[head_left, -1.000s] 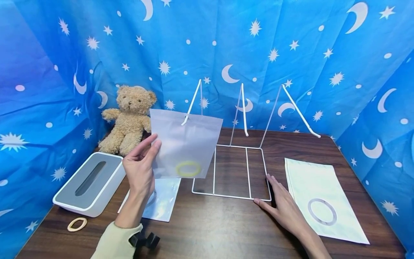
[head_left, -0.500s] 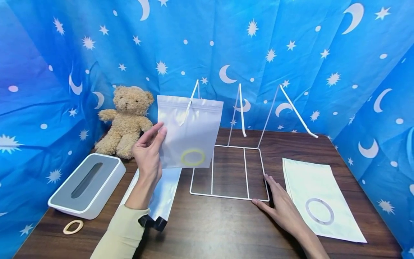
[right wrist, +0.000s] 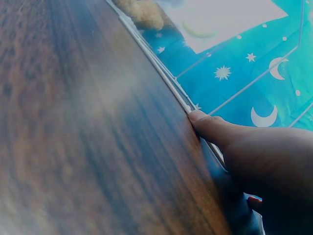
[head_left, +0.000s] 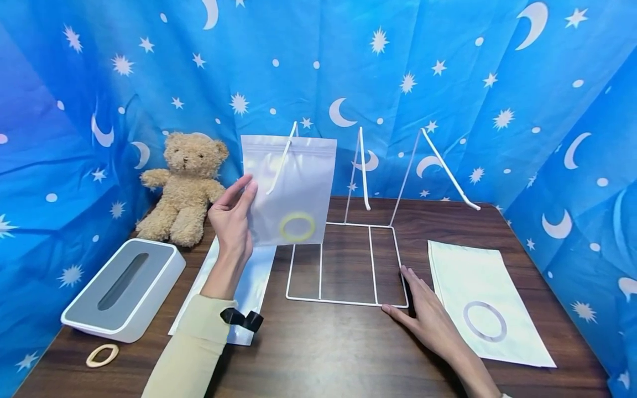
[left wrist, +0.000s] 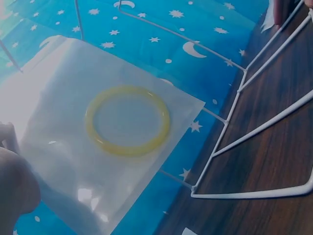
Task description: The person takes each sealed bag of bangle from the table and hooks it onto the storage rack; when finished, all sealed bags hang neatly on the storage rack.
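In the head view my left hand (head_left: 233, 221) pinches the left edge of a translucent zip bag (head_left: 264, 221) between thumb and fingers. A yellow ring (head_left: 281, 228) shows through the bag's lower part, and also in the left wrist view. The left hook (head_left: 280, 168) of a white wire rack (head_left: 338, 302) crosses in front of the bag, its upper end rising above the bag's top edge. My right hand (head_left: 430, 318) rests at the near right corner of the rack's base, thumb (right wrist: 208, 123) against the front bar and fingers along the side bar.
On the right lies a white bag (head_left: 465, 276) with a grey ring shape. Another silvery bag (head_left: 259, 290) lies under my left forearm. A tissue box (head_left: 164, 276), a teddy bear (head_left: 184, 188) and a beige ring (head_left: 102, 355) stand or lie on the left. Two more hooks (head_left: 365, 171) project from the rack.
My left hand has moved up with the bag, which now sits higher on the left hook and faces me more upright. My right hand stays at the rack's corner. The head view has shifted slightly.
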Demonstrator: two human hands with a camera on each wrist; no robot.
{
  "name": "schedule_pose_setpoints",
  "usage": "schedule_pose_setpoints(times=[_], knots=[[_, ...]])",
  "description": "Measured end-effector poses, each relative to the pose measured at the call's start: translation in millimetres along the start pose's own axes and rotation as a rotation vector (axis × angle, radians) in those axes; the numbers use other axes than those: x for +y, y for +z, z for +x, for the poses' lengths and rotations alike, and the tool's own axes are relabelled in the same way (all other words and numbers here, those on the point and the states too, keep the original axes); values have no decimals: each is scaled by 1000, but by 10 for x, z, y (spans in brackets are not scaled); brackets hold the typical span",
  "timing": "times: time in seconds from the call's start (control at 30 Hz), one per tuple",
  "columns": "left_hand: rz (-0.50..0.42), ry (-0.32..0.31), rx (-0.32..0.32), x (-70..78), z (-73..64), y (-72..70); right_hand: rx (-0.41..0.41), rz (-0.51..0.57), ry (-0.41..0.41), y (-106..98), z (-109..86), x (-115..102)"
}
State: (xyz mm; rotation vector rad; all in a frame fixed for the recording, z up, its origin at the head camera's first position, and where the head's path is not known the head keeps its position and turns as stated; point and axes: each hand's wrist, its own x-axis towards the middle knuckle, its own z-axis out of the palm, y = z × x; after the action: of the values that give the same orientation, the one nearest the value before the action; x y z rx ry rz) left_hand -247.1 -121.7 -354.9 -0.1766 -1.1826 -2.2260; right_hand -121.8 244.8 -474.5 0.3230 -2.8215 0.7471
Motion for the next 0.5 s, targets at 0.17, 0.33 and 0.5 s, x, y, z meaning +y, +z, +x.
schedule_pose_setpoints(times=[0.17, 0.33, 0.5], knots=[[-3, 4, 18, -49, 81, 47, 6, 3, -6, 5, 7, -14], [-11, -14, 36, -84, 137, 75, 8, 1, -1, 0, 4, -18], [9, -6, 33, -122, 168, 80, -5, -4, 13, -2, -9, -12]])
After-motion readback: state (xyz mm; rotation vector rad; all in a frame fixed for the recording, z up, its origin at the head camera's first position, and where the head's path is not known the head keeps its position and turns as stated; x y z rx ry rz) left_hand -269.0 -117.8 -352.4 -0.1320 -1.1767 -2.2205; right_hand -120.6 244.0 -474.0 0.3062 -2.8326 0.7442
